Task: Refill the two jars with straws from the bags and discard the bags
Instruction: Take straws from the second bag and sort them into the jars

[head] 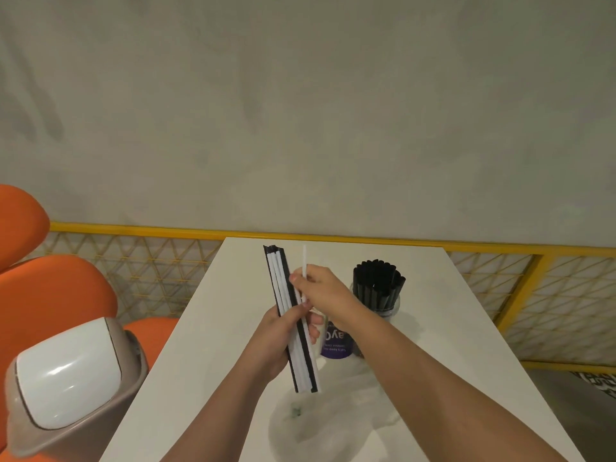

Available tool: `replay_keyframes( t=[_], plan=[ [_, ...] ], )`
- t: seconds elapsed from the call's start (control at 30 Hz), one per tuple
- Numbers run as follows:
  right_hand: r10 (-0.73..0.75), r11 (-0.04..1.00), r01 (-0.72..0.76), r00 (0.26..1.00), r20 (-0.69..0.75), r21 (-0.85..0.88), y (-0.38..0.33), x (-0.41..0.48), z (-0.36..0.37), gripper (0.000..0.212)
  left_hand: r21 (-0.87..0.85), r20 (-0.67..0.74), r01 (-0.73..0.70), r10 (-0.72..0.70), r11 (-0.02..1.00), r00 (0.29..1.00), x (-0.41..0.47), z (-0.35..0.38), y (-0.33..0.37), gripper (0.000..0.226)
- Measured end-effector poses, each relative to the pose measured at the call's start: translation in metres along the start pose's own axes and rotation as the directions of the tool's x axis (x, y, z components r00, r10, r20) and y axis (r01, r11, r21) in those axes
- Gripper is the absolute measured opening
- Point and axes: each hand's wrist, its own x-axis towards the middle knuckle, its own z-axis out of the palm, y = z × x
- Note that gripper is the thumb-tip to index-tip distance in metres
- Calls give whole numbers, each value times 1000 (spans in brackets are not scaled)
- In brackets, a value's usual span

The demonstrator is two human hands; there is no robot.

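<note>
Pinching one white straw [304, 258] between the thumb and fingertips of my right hand [320, 291]; it stands upright, its top clear above my fingers. Source is the straw bag [301, 365], a long narrow pack with dark edges and white straws showing through. My left hand [276, 341] grips it round the middle with curled fingers, above the tabletop [433, 328]. The bag is tilted with its far end up, presumably so the remaining straws do not slide out while I draw one. Likely destination is the purple-labelled jar [335, 343] just behind my hands; they hide most of it, so I cannot tell its fill level. To its right, the clear jar [378, 288] is packed with black straws and looks finished. Both jars stand close together within easy reach. The swing-lid bin [66, 378] sits beside the tabletop's left edge, on the bag-holding side, handy for the discard. Judgement: refill of the second jar under way, since the bag holds several straws yet; discard pending. Risk: a loose left grip would spill the rest.
</note>
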Motion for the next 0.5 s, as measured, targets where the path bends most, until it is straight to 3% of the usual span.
replay_keyframes(
  t=[0.17, 0.33, 0.5],
  plan=[
    [-164, 986, 162, 974, -155, -26, -6, 5, -27, 34, 141, 175, 7, -32, 990, 984, -4, 4, -2, 28],
    [-17, 991, 40, 984, 178, -127, -14, 6, -60, 22, 145, 255, 15, -52, 989, 966, -4, 5, -3, 24],
    [0, 999, -10, 963, 271, 34, -5, 8, -69, 13, 203, 347, 9, -81, 979, 934, -2, 9, -6, 18]
  ],
)
